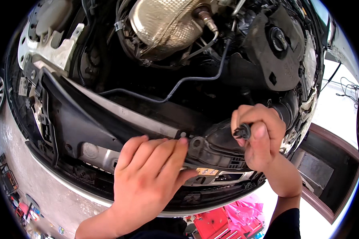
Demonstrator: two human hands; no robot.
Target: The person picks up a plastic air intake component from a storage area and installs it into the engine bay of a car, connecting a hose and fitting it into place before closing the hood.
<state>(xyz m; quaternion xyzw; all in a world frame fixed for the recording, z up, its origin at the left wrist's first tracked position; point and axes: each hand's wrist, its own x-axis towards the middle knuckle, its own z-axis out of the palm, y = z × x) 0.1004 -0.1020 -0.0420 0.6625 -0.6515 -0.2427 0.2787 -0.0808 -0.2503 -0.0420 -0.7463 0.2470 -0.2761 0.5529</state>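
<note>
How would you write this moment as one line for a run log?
left hand: open, over black front panel | right hand: holding black plastic clip | beyond: silver metal cover

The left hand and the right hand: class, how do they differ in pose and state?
The left hand lies palm-down over the front panel; the right hand is raised and turned inward.
The left hand's fingers reach forward, with nothing visibly held; the right hand's curl, gripping a black clip.
Both are bare.

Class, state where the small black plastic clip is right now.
In the head view, the black clip is right of centre, held in the right hand, above and right of the left hand.
</note>
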